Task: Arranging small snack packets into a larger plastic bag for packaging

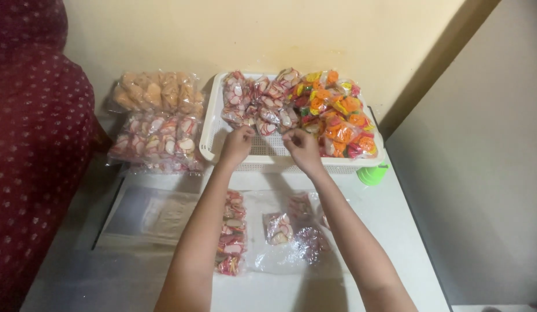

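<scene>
While our left hand (236,144) and right hand (300,147) reach into the white basket (268,151) at the worktop's (395,242) far edge, we pinch small pink-and-white snack packets (263,112) with closed fingers, beside the orange packets (341,115).

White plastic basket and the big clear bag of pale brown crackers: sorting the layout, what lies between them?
Head view: nothing lies between the white plastic basket and the clear bag of pale brown crackers; they sit side by side, nearly touching.
</scene>
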